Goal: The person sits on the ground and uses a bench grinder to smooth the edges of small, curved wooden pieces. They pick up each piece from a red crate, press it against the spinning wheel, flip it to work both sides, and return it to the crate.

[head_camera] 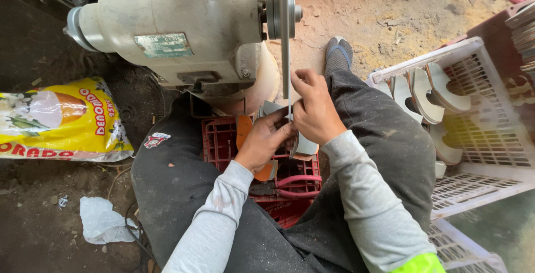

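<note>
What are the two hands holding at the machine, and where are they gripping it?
Both the left hand and right hand grip one flat grey cut piece, pinched along its upper edges beside the thin vertical blade.

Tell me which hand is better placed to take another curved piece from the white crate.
Right hand, probably: the white crate of curved pieces sits on that side; the left hand is farther away.

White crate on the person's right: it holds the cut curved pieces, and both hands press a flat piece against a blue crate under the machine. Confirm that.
Not quite: the head view shows the crate under the machine is red, not blue. The white crate and both hands, left hand and right hand, are as described.
</note>
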